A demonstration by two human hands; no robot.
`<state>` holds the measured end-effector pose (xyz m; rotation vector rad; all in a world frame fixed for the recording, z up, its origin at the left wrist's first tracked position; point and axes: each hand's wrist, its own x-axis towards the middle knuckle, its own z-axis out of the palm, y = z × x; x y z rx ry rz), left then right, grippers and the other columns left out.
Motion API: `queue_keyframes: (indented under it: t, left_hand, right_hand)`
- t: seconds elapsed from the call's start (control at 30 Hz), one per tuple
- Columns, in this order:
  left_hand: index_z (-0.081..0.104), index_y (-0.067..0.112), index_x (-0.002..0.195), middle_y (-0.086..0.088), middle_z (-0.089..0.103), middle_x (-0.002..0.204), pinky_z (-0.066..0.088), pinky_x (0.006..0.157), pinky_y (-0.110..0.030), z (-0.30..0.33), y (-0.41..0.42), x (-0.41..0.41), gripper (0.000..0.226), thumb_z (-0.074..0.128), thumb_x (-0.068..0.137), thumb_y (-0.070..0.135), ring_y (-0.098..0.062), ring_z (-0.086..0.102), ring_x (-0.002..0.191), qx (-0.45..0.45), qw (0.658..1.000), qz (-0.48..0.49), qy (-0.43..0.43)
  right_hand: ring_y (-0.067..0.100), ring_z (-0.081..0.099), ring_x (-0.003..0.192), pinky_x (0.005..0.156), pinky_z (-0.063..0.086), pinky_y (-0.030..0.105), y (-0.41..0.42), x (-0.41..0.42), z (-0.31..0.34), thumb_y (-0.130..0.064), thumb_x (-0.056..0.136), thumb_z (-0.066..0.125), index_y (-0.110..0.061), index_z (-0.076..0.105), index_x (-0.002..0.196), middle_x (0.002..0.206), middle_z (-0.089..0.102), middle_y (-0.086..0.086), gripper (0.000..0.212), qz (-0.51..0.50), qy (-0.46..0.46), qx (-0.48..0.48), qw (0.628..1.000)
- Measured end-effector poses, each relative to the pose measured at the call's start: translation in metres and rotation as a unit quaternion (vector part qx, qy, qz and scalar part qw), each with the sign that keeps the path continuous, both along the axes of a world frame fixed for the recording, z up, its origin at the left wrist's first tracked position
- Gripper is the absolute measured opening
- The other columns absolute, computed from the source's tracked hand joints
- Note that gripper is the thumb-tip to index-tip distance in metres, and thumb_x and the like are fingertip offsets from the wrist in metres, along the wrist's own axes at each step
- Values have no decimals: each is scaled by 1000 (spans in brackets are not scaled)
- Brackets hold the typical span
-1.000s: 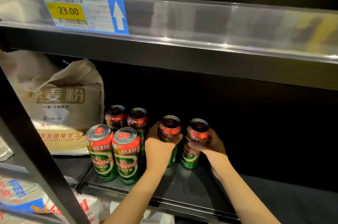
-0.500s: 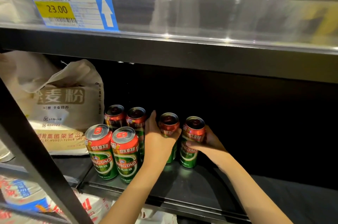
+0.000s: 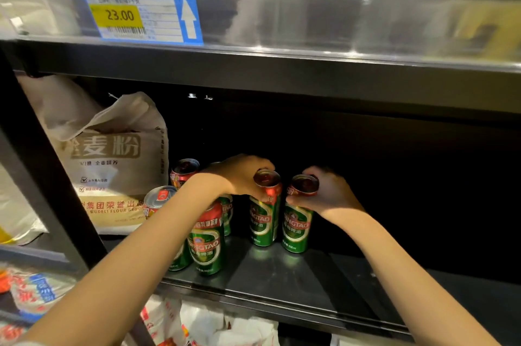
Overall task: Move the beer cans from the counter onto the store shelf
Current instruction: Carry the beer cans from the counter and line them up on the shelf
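Several green-and-red beer cans stand upright on the dark metal shelf (image 3: 282, 275). My left hand (image 3: 239, 176) grips the top rim of one can (image 3: 265, 218) from above. Just to its right, my right hand (image 3: 327, 193) grips the top of another can (image 3: 297, 225). Both cans stand on the shelf, side by side. To their left, a front can (image 3: 207, 244) and another can (image 3: 158, 200) are partly hidden by my left forearm. A back can (image 3: 183, 172) shows behind them.
A beige flour sack (image 3: 112, 159) stands left of the cans. The upper shelf edge carries a clear strip with a 23.00 price tag (image 3: 135, 17). A dark upright post (image 3: 56, 176) rises at left. Packaged goods (image 3: 197, 323) lie below. Bare shelf extends to the right.
Both hands have shifted from the cans' sides up to their top rims. The two cans sit farther back and right on the shelf, and the camera has moved closer.
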<state>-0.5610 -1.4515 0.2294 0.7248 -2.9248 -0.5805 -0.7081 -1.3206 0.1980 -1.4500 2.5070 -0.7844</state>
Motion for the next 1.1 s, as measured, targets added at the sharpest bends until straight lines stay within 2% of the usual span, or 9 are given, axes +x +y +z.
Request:
queue_keyframes:
  t: [0.1, 0.2, 0.33, 0.47, 0.57, 0.63, 0.8, 0.97, 1.1]
  left_hand:
    - [46, 29, 131, 3, 54, 127, 44, 98, -37, -5, -4, 0, 63, 72, 74, 36, -17, 50, 116, -28, 1000, -6, -1]
    - [56, 29, 118, 3, 56, 113, 47, 90, -35, -9, -8, -3, 50, 70, 72, 42, -17, 53, 105, -69, 998, -13, 2]
    - [57, 28, 108, 6, 55, 103, 45, 79, -28, -12, -10, -5, 45, 70, 69, 47, -15, 54, 96, -67, 998, -1, 18]
    - [51, 29, 114, 5, 54, 112, 46, 88, -35, -14, -13, -6, 55, 69, 69, 55, -16, 52, 103, -88, 996, 10, 4]
    - [44, 29, 129, 5, 53, 127, 46, 96, -39, -11, -14, -6, 73, 75, 66, 50, -17, 51, 113, -31, 999, -17, -24]
    - [49, 25, 126, 4, 58, 122, 47, 94, -36, -8, -13, -6, 67, 78, 68, 39, -15, 55, 109, -1, 999, -35, -18]
    - [58, 20, 117, 5, 64, 111, 45, 77, -20, -1, -18, -2, 56, 79, 68, 36, -10, 58, 93, -28, 998, -49, -4]
    - [57, 21, 118, 4, 63, 113, 48, 83, -24, -6, -25, 2, 56, 78, 68, 37, -11, 59, 97, -38, 998, -39, 13]
    - [57, 21, 118, 3, 63, 113, 48, 82, -24, -9, -30, 4, 57, 78, 68, 37, -11, 59, 97, -41, 998, -36, 10]
  right_hand:
    - [14, 57, 106, 85, 42, 24, -1, 0, 0, -36, 69, 78, -25, 53, 120, 117, 61, -4, 58, 29, -29, -14, 999]
    - [13, 57, 106, 87, 43, 25, -3, -2, 1, -30, 68, 79, -26, 54, 119, 116, 62, -4, 56, 49, -63, -22, 997]
    - [15, 56, 111, 92, 44, 29, 0, -6, -1, -26, 68, 80, -25, 51, 125, 121, 61, -2, 64, 59, -118, -38, 991]
    - [20, 51, 120, 100, 42, 36, 0, -4, -6, -24, 66, 81, -23, 42, 133, 129, 56, 1, 78, 47, -154, -20, 987]
    - [19, 52, 118, 95, 43, 31, -2, -2, -6, -22, 66, 81, -20, 43, 131, 127, 57, 2, 75, 51, -155, -15, 986]
    - [17, 54, 114, 89, 43, 27, -2, -1, -5, -19, 67, 81, -20, 46, 127, 123, 58, 1, 70, 50, -162, -28, 985]
    - [14, 57, 104, 84, 44, 25, -7, 1, -3, -10, 64, 82, -18, 52, 121, 115, 61, 0, 65, 69, -192, -47, 978]
    - [12, 58, 103, 85, 47, 26, -13, 1, -7, -10, 64, 82, -18, 55, 118, 110, 63, -4, 61, 88, -202, -62, 973]
    - [9, 59, 100, 76, 44, 16, -16, 2, -7, -8, 65, 81, -17, 55, 118, 107, 64, -5, 59, 104, -213, -69, 969]
